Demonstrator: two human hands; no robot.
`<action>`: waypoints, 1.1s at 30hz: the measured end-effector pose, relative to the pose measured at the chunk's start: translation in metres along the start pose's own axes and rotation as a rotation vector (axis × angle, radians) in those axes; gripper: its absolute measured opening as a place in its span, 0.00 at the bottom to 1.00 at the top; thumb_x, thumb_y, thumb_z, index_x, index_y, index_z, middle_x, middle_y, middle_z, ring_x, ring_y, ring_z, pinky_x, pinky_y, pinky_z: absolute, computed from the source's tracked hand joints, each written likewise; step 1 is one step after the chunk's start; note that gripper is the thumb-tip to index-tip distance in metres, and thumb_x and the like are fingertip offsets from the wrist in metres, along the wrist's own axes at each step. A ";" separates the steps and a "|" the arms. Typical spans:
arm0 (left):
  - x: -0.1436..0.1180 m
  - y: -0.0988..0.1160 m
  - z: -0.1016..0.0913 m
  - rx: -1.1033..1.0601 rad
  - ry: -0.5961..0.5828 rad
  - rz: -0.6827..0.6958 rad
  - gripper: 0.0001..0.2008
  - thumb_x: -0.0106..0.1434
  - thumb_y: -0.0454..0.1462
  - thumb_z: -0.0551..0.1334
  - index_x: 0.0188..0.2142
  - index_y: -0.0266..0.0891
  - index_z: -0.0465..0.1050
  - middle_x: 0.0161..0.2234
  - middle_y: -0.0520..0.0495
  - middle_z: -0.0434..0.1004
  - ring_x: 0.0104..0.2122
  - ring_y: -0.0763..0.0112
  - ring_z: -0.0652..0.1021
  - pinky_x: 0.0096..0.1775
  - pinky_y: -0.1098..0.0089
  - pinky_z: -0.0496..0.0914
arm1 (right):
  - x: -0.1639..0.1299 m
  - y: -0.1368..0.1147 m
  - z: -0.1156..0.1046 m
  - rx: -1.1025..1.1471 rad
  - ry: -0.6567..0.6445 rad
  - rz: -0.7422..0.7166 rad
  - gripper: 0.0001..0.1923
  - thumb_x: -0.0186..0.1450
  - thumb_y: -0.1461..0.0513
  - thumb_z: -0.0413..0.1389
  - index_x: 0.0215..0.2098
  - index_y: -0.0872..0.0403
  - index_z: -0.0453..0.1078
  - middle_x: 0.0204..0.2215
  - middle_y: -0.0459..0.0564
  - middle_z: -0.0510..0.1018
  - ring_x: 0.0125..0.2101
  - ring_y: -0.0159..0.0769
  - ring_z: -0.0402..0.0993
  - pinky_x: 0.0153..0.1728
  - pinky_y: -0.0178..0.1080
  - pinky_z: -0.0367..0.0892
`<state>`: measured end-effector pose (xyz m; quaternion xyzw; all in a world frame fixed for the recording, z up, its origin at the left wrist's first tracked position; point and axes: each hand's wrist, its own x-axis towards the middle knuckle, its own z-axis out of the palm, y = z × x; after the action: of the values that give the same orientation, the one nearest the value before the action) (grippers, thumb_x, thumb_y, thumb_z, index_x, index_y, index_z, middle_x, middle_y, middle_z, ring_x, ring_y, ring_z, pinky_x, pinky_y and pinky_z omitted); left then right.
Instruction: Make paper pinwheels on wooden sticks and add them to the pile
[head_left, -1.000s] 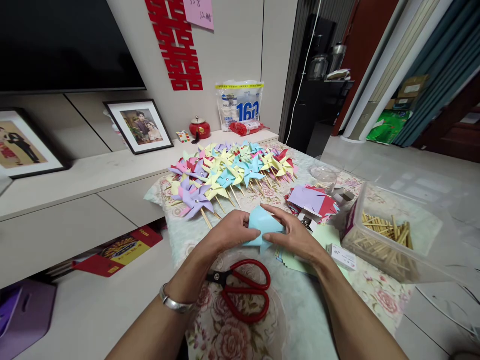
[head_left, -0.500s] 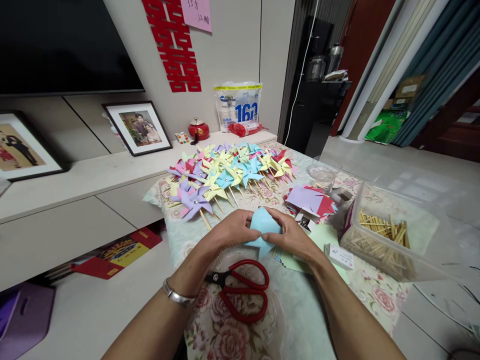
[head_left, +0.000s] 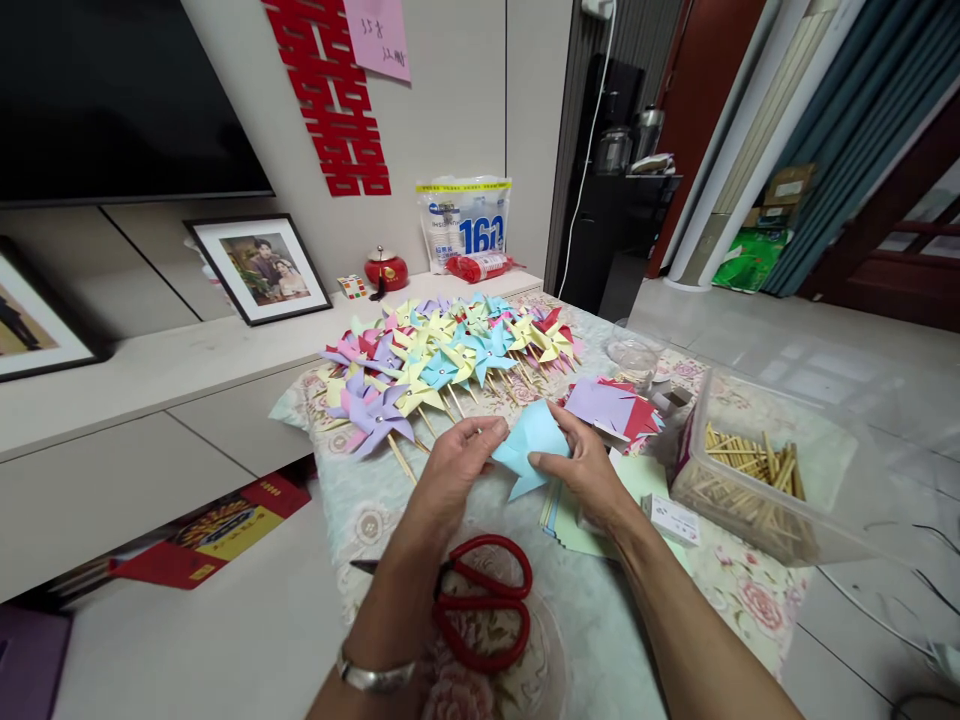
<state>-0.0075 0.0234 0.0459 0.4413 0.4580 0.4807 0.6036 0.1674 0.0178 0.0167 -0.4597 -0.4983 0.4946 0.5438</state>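
A light blue paper (head_left: pixel 531 452), cut and partly curled over, is held up above the table. My right hand (head_left: pixel 589 462) is closed on its right side, thumb in front and fingers behind. At its left edge my left hand (head_left: pixel 466 455) is closed, thumb and fingers pinched together on the paper's edge; the fingertips partly hide the contact. Scissors (head_left: pixel 491 602) with red handles lie below, partly covered by my left forearm. Finished paper pinwheels (head_left: pixel 442 365) on wooden sticks, in several colours, are piled beyond my hands.
To the right, a clear plastic box (head_left: pixel 739 500) holds wooden sticks (head_left: pixel 757 462). Stacked coloured paper sheets (head_left: pixel 604 405), green sheets (head_left: pixel 637 480) and a small white box (head_left: pixel 673 520) lie beside my right arm. A floral cloth (head_left: pixel 757 600) covers the table. Behind stands a cabinet (head_left: pixel 165 365) with framed photos.
My left hand has shifted from the front of the blue paper to its left edge. The paper has turned and shows more of its lower flaps. The view has swung slightly right.
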 end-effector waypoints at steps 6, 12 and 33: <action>-0.011 -0.033 0.039 -0.330 0.051 -0.016 0.24 0.47 0.43 0.75 0.42 0.33 0.79 0.35 0.43 0.84 0.33 0.65 0.80 0.41 0.66 0.73 | 0.001 0.000 0.002 0.072 0.060 -0.043 0.38 0.51 0.63 0.66 0.60 0.52 0.66 0.56 0.52 0.75 0.51 0.47 0.73 0.49 0.44 0.69; -0.004 -0.049 0.045 -0.348 0.213 0.039 0.18 0.43 0.40 0.76 0.34 0.34 0.82 0.32 0.44 0.85 0.33 0.62 0.82 0.41 0.64 0.74 | 0.002 0.004 0.004 0.064 0.062 -0.041 0.36 0.50 0.62 0.67 0.57 0.51 0.68 0.53 0.51 0.77 0.48 0.45 0.74 0.45 0.42 0.70; -0.010 -0.045 0.003 -0.382 0.163 -0.144 0.15 0.48 0.42 0.74 0.32 0.36 0.77 0.24 0.49 0.81 0.30 0.62 0.81 0.35 0.65 0.73 | 0.003 0.012 0.000 -0.239 -0.026 -0.273 0.27 0.59 0.63 0.63 0.57 0.49 0.70 0.42 0.50 0.76 0.37 0.36 0.72 0.39 0.40 0.70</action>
<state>0.0021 0.0068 0.0038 0.2446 0.4362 0.5487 0.6700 0.1670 0.0214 0.0044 -0.4428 -0.6184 0.3593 0.5408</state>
